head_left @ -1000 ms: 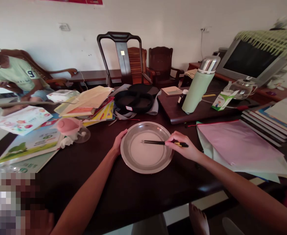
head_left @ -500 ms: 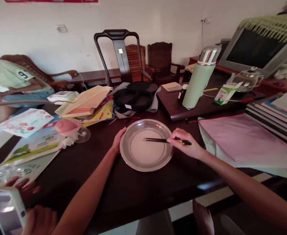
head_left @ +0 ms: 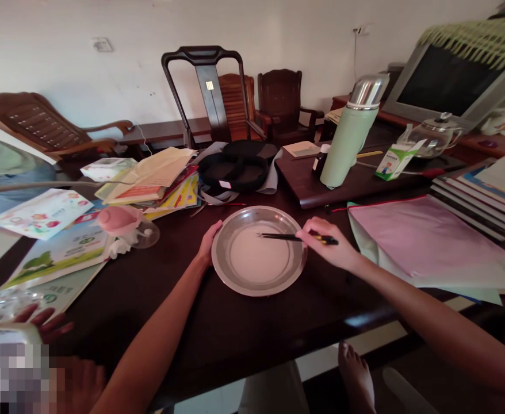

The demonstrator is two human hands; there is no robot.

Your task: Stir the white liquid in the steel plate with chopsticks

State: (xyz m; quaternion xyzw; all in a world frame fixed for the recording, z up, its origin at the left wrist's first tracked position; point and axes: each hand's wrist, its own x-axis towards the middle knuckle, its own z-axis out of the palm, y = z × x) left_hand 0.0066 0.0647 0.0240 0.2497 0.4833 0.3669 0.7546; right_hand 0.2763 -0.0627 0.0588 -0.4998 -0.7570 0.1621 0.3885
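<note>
A round metal basin [head_left: 259,290] stands on the dark table in front of me, with a whitish, cloudy liquid [head_left: 256,261] in its bottom. My left hand [head_left: 210,241] is closed on the basin's left rim, thumb towards the top edge. My right hand [head_left: 325,244] pinches a pair of black chopsticks [head_left: 280,236] over the right rim. Their tips point left and reach the liquid near its far side; how deep they go I cannot tell.
A pale green thermos [head_left: 349,144] and a small carton [head_left: 397,161] stand back right. A pink folder [head_left: 429,241] lies right. Behind the basin is a black bag [head_left: 235,167]. Left are papers [head_left: 149,178], a pink-lidded cup [head_left: 121,221] and another person's hand [head_left: 48,322] beside a phone.
The chopstick tips have shifted a little right and away from me within the basin. The phone at lower left has tilted, and the seated person at far left has moved further left.
</note>
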